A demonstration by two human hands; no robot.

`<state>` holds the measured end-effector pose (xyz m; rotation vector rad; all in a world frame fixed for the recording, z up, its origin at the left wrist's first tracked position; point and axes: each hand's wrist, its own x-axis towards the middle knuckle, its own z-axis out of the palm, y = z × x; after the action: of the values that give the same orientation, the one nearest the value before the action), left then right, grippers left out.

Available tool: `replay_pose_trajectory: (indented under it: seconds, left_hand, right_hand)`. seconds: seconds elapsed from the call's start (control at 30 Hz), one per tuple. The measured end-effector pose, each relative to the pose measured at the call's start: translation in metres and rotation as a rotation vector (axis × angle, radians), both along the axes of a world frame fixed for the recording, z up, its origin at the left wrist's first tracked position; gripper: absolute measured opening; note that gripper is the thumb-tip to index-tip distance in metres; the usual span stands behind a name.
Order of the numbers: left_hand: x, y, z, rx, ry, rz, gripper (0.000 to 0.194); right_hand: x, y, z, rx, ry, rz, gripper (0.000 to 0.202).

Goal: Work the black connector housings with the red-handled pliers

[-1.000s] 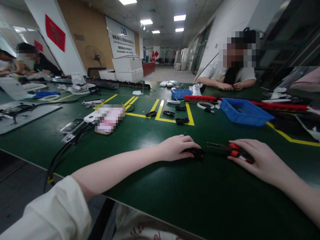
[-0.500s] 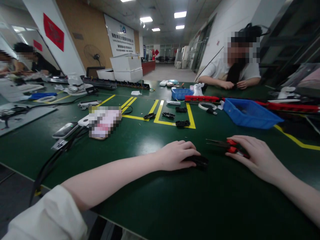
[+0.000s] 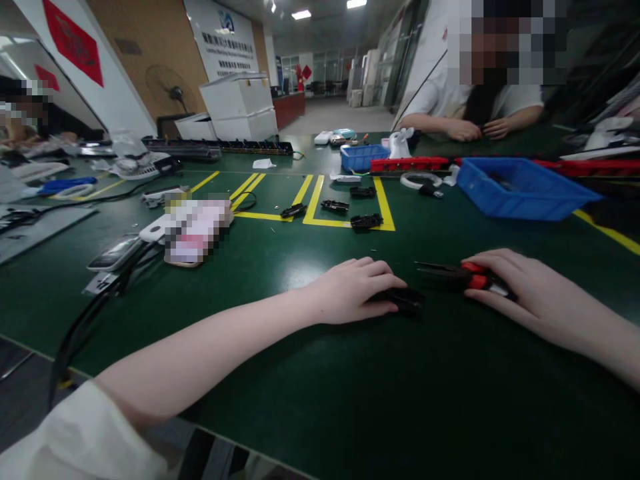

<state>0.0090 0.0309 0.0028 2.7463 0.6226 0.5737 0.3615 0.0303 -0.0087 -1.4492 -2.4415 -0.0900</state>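
Pliers (image 3: 445, 274), long-nosed, with a slim dark metal nose and red-and-black grips, lie in the person's right hand (image 3: 523, 287), its thumb on the near side of the grips and its fingers curled over the far side. The two tips stand slightly apart and point left, toward the other hand. The left hand (image 3: 357, 291) pinches a small black plastic piece (image 3: 411, 301) between thumb and fingers; the piece is low over the dark green worktop (image 3: 320, 393), between the two hands, just beside the pliers and apart from them. Whether it touches the surface, I cannot tell.

Beyond the left hand, toward the far edge, an outline of yellow tape (image 3: 327, 224) marks the worktop. Within it lie three small black plastic parts (image 3: 362, 192), the nearest overlapping the near strip of tape; a fourth black part (image 3: 294, 211) lies just left, at the corner of the neighbouring outline. To the right, toward the worktop's right edge, sits a large blue plastic tray (image 3: 525, 200), with a smaller blue plastic tray (image 3: 363, 159) nearer the far edge and a long red strip (image 3: 410, 164) running between them. Toward the left edge lie a pale pink phone (image 3: 197, 230), partly pixelated, and black cables (image 3: 117, 287) that drop over the near edge. A co-worker's hands (image 3: 465, 129) meet at the far right corner.
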Motion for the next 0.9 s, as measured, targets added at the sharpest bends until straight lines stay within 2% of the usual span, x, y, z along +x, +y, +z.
replay_pose_trajectory:
  seconds: [0.07, 0.27, 0.43, 0.57, 0.67, 0.9]
  left_hand:
    - [-0.001, -0.001, 0.000, -0.030, -0.041, 0.008, 0.032]
    - [-0.003, -0.005, 0.000, -0.106, -0.102, 0.005, 0.034]
    - [-0.003, -0.007, 0.000, -0.036, -0.096, -0.023, 0.033]
    - [-0.002, -0.009, 0.001, 0.023, -0.033, 0.031, 0.032]
    - [-0.002, -0.010, 0.003, 0.047, 0.004, 0.070, 0.031]
    - [-0.001, -0.010, 0.003, 0.006, -0.033, 0.047, 0.031]
  right_hand:
    - [-0.003, -0.003, 0.003, 0.038, -0.028, 0.017, 0.063]
    - [-0.013, -0.019, 0.011, 0.313, -0.111, 0.094, 0.057]
    - [-0.027, -0.037, 0.016, 0.329, -0.053, 0.118, 0.047]
    - [-0.040, -0.048, 0.020, 0.324, -0.064, 0.116, 0.041]
    - [-0.045, -0.049, 0.020, 0.329, -0.105, 0.146, 0.044]
    - [-0.039, -0.046, 0.019, 0.386, -0.151, 0.113, 0.048]
